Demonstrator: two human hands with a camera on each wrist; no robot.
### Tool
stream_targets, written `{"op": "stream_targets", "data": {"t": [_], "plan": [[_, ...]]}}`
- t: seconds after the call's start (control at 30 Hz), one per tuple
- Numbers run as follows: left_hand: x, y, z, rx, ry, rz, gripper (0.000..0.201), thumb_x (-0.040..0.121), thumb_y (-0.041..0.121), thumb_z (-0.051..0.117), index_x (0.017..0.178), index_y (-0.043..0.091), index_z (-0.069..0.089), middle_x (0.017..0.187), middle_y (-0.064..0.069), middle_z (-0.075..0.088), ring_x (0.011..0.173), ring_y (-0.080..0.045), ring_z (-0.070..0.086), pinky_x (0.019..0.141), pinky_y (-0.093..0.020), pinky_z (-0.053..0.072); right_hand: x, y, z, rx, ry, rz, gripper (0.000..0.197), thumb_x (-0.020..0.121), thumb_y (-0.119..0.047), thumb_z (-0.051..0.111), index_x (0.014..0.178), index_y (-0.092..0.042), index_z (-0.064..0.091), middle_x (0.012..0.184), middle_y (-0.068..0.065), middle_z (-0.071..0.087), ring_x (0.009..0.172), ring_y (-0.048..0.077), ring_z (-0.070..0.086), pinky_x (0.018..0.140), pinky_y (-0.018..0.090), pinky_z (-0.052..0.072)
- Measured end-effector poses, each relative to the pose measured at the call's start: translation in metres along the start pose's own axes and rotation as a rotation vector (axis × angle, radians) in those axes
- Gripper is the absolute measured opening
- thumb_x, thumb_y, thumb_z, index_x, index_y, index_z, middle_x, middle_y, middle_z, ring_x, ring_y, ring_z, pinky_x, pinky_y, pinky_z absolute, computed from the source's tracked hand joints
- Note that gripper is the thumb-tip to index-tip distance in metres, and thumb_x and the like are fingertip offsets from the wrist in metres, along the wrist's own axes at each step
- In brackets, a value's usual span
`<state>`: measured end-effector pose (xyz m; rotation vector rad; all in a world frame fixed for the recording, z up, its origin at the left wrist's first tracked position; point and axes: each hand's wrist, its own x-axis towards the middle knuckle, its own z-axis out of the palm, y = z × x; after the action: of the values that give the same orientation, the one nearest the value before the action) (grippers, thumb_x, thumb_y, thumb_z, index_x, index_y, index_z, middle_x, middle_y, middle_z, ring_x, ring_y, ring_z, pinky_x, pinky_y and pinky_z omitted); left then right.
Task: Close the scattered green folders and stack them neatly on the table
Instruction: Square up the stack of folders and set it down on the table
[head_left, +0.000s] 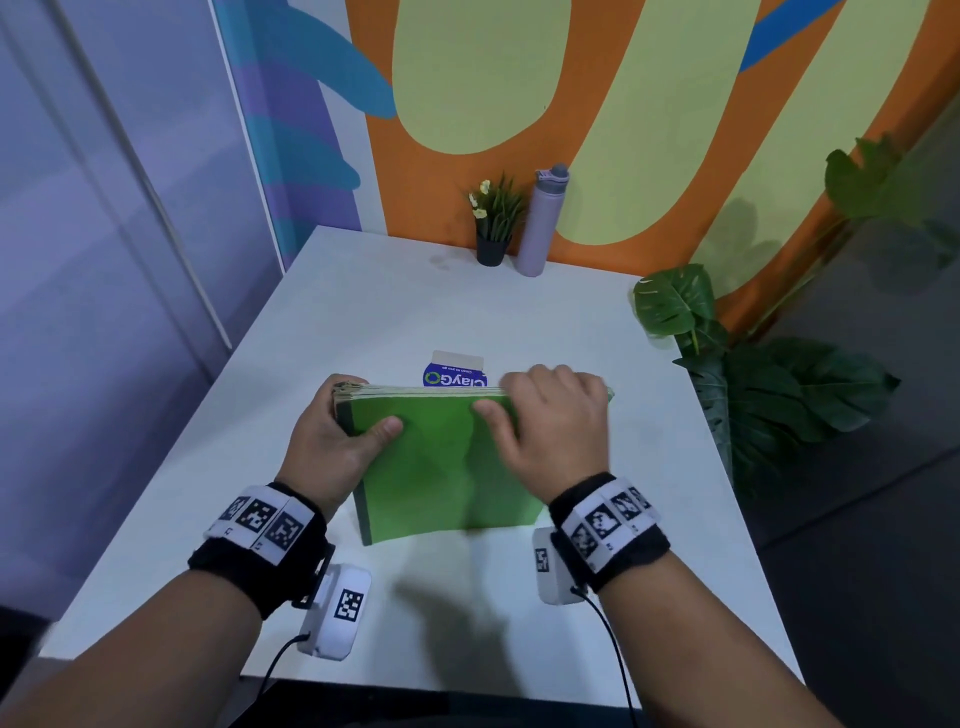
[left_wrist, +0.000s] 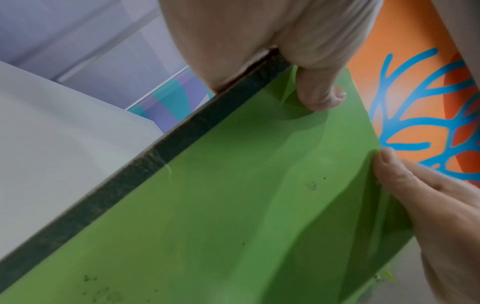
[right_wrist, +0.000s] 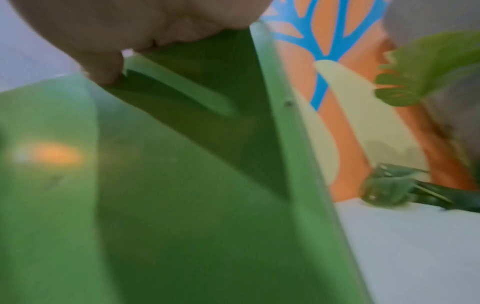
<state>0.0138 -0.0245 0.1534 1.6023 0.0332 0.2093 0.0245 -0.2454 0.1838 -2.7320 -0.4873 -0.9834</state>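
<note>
A stack of closed green folders (head_left: 441, 462) with dark spines stands tilted up on its near edge in the middle of the white table (head_left: 363, 312). My left hand (head_left: 337, 431) grips the stack's top left corner, thumb on the front cover and fingers behind. My right hand (head_left: 550, 415) holds the top right part, fingers curled over the upper edge and thumb on the cover. The left wrist view shows the green cover (left_wrist: 246, 195), the dark spine (left_wrist: 155, 156) and both thumbs. In the right wrist view the cover (right_wrist: 155, 185) fills most of the blurred picture.
A small blue and white box (head_left: 457, 371) lies just behind the folders. A potted plant (head_left: 494, 223) and a lilac bottle (head_left: 540, 223) stand at the table's far edge by the painted wall. Large leafy plants (head_left: 753, 384) crowd the table's right side.
</note>
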Motion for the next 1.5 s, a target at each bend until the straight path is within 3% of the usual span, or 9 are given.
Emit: {"op": "stream_targets", "data": {"t": [0.23,0.43,0.6,0.83,1.03,1.17,1.3,1.4,1.5], "plan": [[0.000,-0.028,0.001,-0.010,-0.033,-0.160,0.040,0.077,-0.007,0.070,0.098,0.026,0.061,0.083,0.020,0.076,0.079,-0.001,0.071,0.070,-0.020,0.057,-0.032,0.029,0.009,0.787,0.186,0.573,0.035,0.087,-0.024,0.060,0.118,-0.013,0.049,0.099,-0.003,0.056,0.087,0.006,0.056,0.076,0.016,0.045],[-0.023,-0.090,-0.006,0.345,-0.116,-0.383,0.032,0.079,0.011,0.074,0.106,0.020,0.060,0.099,-0.002,0.069,0.084,-0.024,0.066,0.075,-0.031,0.053,-0.090,0.031,0.044,0.893,-0.256,0.884,0.014,0.096,-0.015,0.041,0.108,-0.020,0.035,0.091,-0.004,0.055,0.084,0.018,0.053,0.077,0.033,0.044],[-0.028,-0.097,-0.002,0.370,-0.025,-0.414,0.018,0.080,0.010,0.072,0.088,0.022,0.062,0.088,-0.006,0.069,0.091,-0.038,0.066,0.081,-0.048,0.054,-0.121,0.044,0.056,0.879,-0.504,0.887,0.045,0.092,-0.018,0.053,0.126,-0.041,0.034,0.125,-0.007,0.058,0.112,-0.002,0.054,0.100,0.031,0.041],[-0.001,-0.050,0.008,0.348,0.020,-0.273,0.048,0.083,0.029,0.070,0.123,0.023,0.046,0.110,-0.005,0.064,0.100,-0.029,0.063,0.088,-0.044,0.052,-0.076,0.040,0.037,1.113,-0.198,1.112,0.010,0.089,-0.020,0.056,0.098,-0.023,0.058,0.108,0.012,0.068,0.101,0.034,0.064,0.090,0.056,0.050],[0.013,-0.037,0.008,0.142,0.189,-0.419,0.089,0.079,0.043,0.070,0.149,0.015,0.022,0.143,-0.008,0.050,0.124,-0.027,0.052,0.107,-0.048,0.040,-0.028,0.044,0.021,1.145,0.002,1.231,0.004,0.091,-0.012,0.053,0.093,-0.009,0.054,0.090,0.010,0.061,0.081,0.026,0.057,0.076,0.040,0.047],[-0.003,-0.031,0.019,-0.271,-0.012,-0.613,0.066,0.094,0.027,0.056,0.148,0.005,0.026,0.142,-0.012,0.051,0.120,-0.031,0.054,0.102,-0.050,0.043,-0.007,0.044,0.028,1.164,0.129,1.311,0.014,0.090,-0.016,0.056,0.080,-0.021,0.048,0.087,0.008,0.058,0.074,0.024,0.057,0.081,0.042,0.050],[-0.013,-0.024,0.034,-0.431,-0.177,-0.567,0.042,0.096,0.019,0.052,0.137,0.012,0.042,0.130,-0.011,0.063,0.112,-0.034,0.065,0.088,-0.050,0.055,-0.009,0.023,0.044,1.189,0.021,1.388,0.007,0.082,-0.025,0.058,0.084,-0.022,0.052,0.108,0.014,0.061,0.098,0.032,0.061,0.092,0.055,0.048],[-0.015,-0.034,0.029,-0.454,-0.005,-0.540,0.038,0.094,0.002,0.052,0.131,0.007,0.045,0.125,-0.014,0.066,0.104,-0.034,0.069,0.079,-0.047,0.059,-0.014,0.007,0.054,1.173,-0.136,1.366,0.050,0.077,-0.038,0.058,0.119,-0.014,0.048,0.132,0.018,0.053,0.119,0.038,0.053,0.095,0.064,0.044],[-0.013,-0.048,0.008,-0.422,0.107,-0.539,0.038,0.091,-0.003,0.053,0.128,0.005,0.047,0.122,-0.018,0.066,0.102,-0.035,0.070,0.082,-0.052,0.058,-0.022,0.004,0.057,1.157,-0.360,1.183,0.034,0.090,-0.037,0.053,0.108,-0.008,0.053,0.110,0.019,0.065,0.092,0.033,0.067,0.074,0.049,0.058]]}}
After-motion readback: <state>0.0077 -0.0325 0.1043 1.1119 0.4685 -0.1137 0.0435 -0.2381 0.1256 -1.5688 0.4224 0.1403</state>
